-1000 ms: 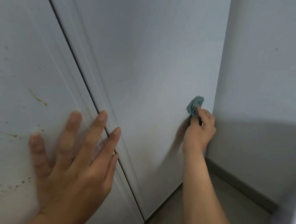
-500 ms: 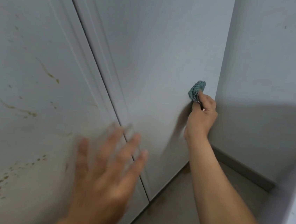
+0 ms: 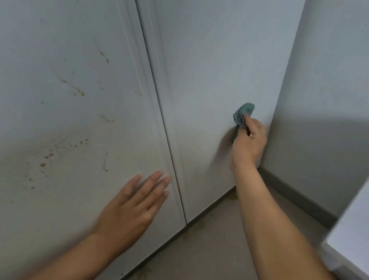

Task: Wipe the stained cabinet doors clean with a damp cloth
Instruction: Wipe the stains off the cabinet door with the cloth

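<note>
- Grip of right hand [image 3: 249, 140] closed round the bunched teal cloth [image 3: 243, 114], which is pressed against the right door [image 3: 210, 62] near its far right edge; much the same spot as a second ago.
- Palm of left hand [image 3: 135, 205] open, fingers straight, flat against the left door [image 3: 54, 23]; slid lower and rightward, now just beside the seam.
- Across left door, brown stains [image 3: 70, 86] untouched; most wiping judged still ahead.
- Beyond, wall [image 3: 333, 75] at right, floor [image 3: 212, 256] below.
</note>
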